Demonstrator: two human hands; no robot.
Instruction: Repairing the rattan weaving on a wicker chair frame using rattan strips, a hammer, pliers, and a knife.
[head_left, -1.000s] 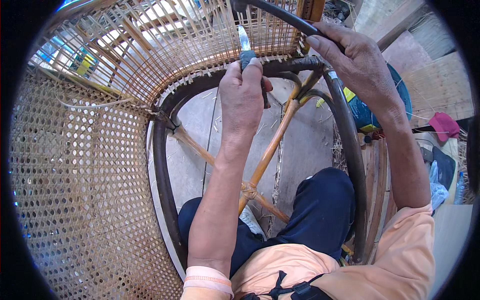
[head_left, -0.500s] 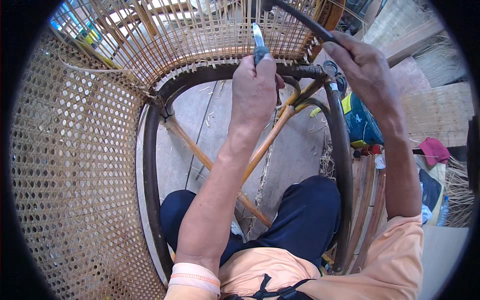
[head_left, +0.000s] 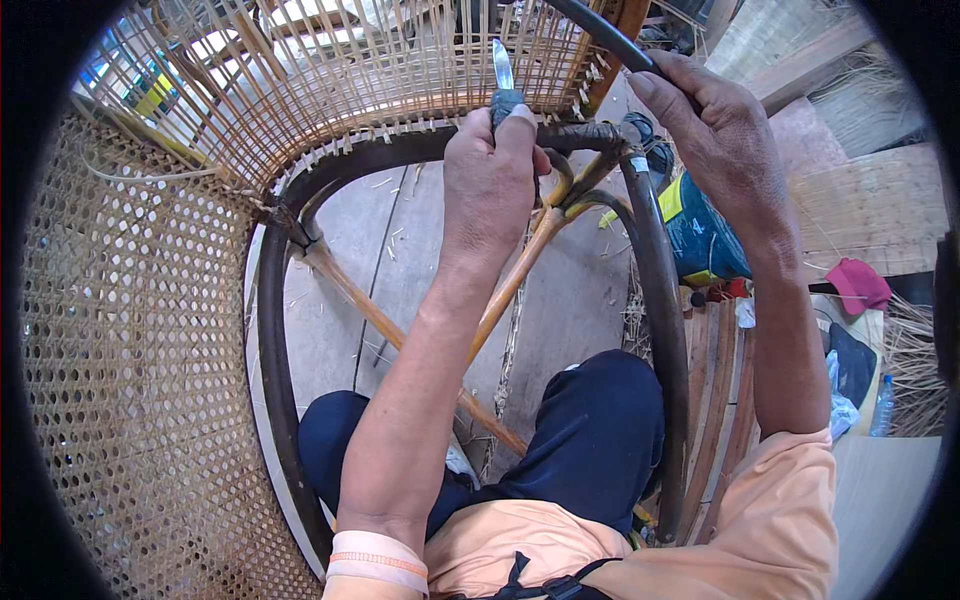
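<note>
So, containers first: the teal-and-yellow tub [head_left: 705, 238] sits on our right just past the dark curved frame [head_left: 400, 153], and its inside is hidden so we can't tell what's in it; further right, near the pink cap [head_left: 857, 285], there's a clear plastic bottle [head_left: 883, 408] and a crumpled plastic bag [head_left: 842, 410], contents too small to make out. Compared with half a second ago, the whole scene has slid a bit left in our view, but both grips look the same. Our left hand [head_left: 487, 190] has its fingers wrapped snugly around the handle of a small knife [head_left: 505, 92], thumb on top, blade poking out beyond them toward the woven strips [head_left: 380, 85]. Our right hand [head_left: 728, 145] has its fingers closed on a dark rod [head_left: 610, 38], which runs up and left from them to the top edge
</note>
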